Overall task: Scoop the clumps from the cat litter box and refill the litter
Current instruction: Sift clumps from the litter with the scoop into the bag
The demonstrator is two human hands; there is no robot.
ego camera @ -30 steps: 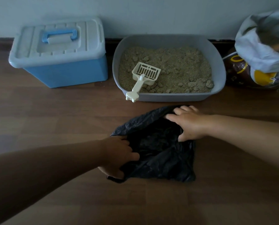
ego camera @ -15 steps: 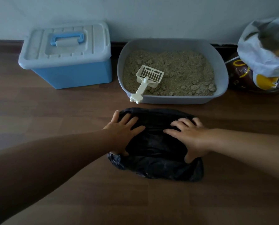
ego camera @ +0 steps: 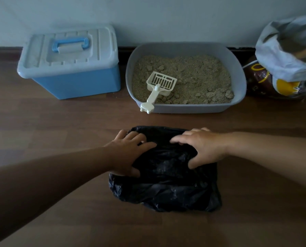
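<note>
Left hand [ego camera: 129, 152] presses the bag [ego camera: 166, 186] with spread fingers and right hand [ego camera: 202, 148] grips its far rim. Both have moved up from its sides to flatten it. The box [ego camera: 239, 81] sits at the bag's 12 o'clock, scoop [ego camera: 160, 87] untouched inside — scooping likely comes next.

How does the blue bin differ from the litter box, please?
The blue bin is shut under a pale lid with a handle; the litter box is open-topped. The bin is blue, the litter box grey. The bin's contents are hidden, while the litter box shows litter, clumps and a white scoop. Both stand on the floor by the wall.
</note>
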